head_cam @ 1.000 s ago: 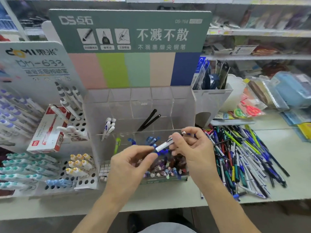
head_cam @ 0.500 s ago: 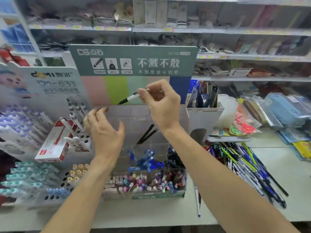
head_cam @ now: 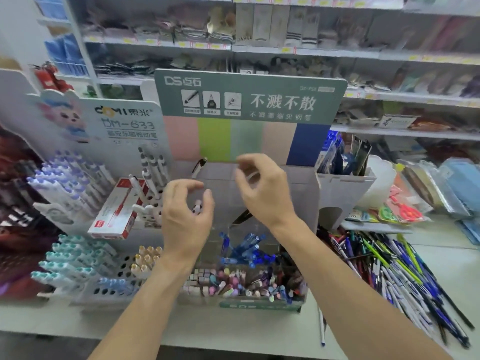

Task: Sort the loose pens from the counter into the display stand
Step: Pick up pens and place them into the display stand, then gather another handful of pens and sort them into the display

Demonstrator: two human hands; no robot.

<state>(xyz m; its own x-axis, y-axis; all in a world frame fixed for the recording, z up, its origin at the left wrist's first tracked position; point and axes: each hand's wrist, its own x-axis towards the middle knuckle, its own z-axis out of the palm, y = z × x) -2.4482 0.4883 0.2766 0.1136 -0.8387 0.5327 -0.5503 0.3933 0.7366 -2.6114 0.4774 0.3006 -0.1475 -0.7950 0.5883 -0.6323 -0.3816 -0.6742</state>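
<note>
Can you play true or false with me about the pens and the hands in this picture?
1. The big heap of loose pens lies on the counter to the right of the clear display stand. True.
2. The right hand grips a red pen. False: its curled fingers hold nothing I can see.
3. Both hands are up over the stand. True: the left hand is raised too.
4. The blue pens lie on the floor. False: they sit inside the stand.
</note>
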